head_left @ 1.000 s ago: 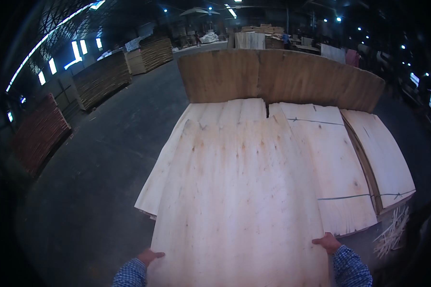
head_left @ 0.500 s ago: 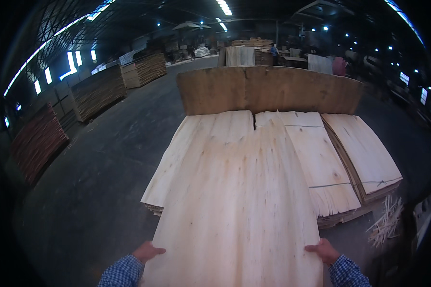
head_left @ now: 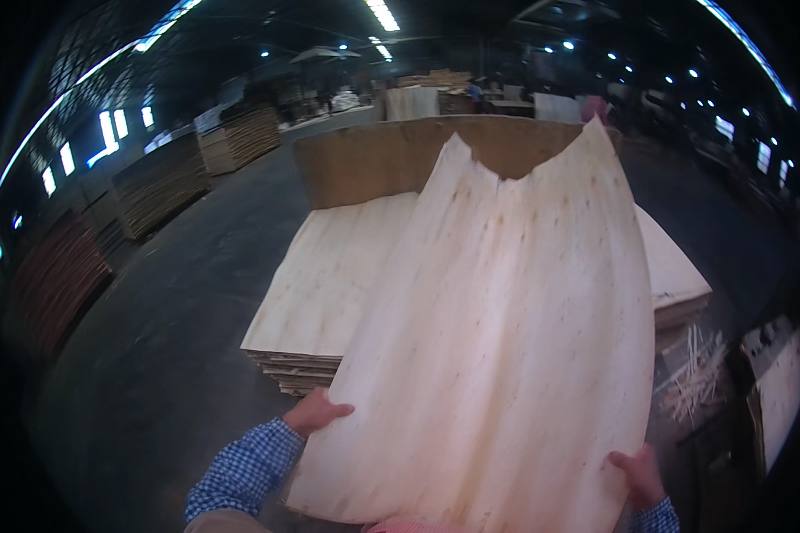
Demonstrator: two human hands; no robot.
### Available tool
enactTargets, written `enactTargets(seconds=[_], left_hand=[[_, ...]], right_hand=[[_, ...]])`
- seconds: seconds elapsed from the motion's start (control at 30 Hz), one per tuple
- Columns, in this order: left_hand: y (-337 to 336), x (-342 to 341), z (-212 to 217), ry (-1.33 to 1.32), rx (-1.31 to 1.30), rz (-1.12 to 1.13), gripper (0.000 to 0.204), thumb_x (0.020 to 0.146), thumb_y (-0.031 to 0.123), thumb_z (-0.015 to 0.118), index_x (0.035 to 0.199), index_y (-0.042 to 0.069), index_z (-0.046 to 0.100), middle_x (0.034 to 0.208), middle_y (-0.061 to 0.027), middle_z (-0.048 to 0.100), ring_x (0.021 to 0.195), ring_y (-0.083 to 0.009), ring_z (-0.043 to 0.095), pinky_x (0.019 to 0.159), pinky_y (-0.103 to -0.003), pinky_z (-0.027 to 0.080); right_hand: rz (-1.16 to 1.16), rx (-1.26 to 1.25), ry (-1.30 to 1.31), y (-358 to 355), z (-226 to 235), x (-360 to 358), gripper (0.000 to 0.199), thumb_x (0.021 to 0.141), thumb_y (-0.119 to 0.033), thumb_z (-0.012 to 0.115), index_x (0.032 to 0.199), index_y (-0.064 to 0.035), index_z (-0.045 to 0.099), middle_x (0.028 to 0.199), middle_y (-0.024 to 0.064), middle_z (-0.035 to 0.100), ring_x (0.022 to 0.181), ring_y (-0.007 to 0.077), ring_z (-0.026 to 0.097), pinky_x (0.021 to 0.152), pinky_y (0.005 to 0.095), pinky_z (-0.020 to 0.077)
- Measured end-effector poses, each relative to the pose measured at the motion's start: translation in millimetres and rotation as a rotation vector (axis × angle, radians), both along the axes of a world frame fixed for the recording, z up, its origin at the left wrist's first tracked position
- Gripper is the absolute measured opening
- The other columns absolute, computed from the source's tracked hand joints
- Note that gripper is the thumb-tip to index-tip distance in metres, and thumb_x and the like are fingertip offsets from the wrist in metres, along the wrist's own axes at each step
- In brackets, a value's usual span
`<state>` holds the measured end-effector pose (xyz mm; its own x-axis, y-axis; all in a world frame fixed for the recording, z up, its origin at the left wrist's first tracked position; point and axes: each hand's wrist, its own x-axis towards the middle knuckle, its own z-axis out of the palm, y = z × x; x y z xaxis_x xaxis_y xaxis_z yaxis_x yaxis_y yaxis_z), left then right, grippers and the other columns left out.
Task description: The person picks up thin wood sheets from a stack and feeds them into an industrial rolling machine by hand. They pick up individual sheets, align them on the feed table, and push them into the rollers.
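Note:
A large, pale wood veneer sheet (head_left: 498, 338) is held up in front of me, bowed along its length, its far edge ragged and notched. My left hand (head_left: 318, 412) is closed on its left edge, thumb on top. On the opposite edge, lower in view, my right hand (head_left: 640, 473) grips it the same way; the fingers of both hands are hidden beneath. Behind the sheet on the left lies a stack of veneer (head_left: 329, 275). Part of another veneer stack (head_left: 671, 258) shows past the sheet's right side.
A brown upright board (head_left: 356, 164) stands behind the stacks. Thin wood scraps (head_left: 695, 377) lie on the floor at right, near a leaning pale panel (head_left: 780, 400). Tall wood stacks (head_left: 164, 182) and a reddish stack (head_left: 60, 275) line the left side.
The veneer sheet has swung right and its far end has lifted off the stacks, now covering the middle bundle. Both hands keep their grip; the left one appears higher and further right.

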<state>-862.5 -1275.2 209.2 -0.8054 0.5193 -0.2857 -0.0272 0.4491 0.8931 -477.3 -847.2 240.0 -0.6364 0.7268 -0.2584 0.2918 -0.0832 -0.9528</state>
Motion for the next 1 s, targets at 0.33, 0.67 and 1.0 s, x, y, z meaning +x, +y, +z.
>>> enactTargets(seconds=[0.33, 0.67, 1.0], left_hand=[[255.4, 39.9, 50.1, 0.176, 0.182, -0.51, 0.045, 0.08, 0.007, 0.06, 0.122, -0.009, 0.056, 0.111, -0.0149, 0.066, 0.096, -0.0244, 0.065, 0.084, -0.036, 0.054], [489.3, 59.4, 49.1, 0.063, 0.191, -0.874, 0.041, 0.079, 0.009, 0.058, 0.113, -0.012, 0.06, 0.101, -0.0146, 0.069, 0.087, -0.0223, 0.067, 0.078, -0.034, 0.054], [695.8, 72.8, 106.1, -0.037, 0.101, -1.035, 0.038, 0.079, 0.011, 0.066, 0.108, -0.012, 0.062, 0.093, -0.013, 0.069, 0.082, -0.0191, 0.067, 0.073, -0.03, 0.054]], right_hand=[[-0.318, 0.227, 0.074, 74.3, 22.1, 192.1, 0.036, 0.083, -0.017, 0.07, 0.109, 0.0073, 0.065, 0.095, 0.012, 0.07, 0.084, 0.0144, 0.063, 0.078, 0.0317, 0.0508], [-0.715, 0.119, 0.019, 94.0, 52.7, 232.4, 0.035, 0.083, -0.01, 0.068, 0.113, 0.007, 0.065, 0.098, 0.011, 0.07, 0.085, 0.014, 0.065, 0.076, 0.0299, 0.0521], [-1.027, 0.031, -0.094, 157.8, 115.0, 216.9, 0.035, 0.083, -0.008, 0.071, 0.114, 0.0066, 0.065, 0.099, 0.0097, 0.071, 0.086, 0.0147, 0.066, 0.077, 0.0294, 0.053]])
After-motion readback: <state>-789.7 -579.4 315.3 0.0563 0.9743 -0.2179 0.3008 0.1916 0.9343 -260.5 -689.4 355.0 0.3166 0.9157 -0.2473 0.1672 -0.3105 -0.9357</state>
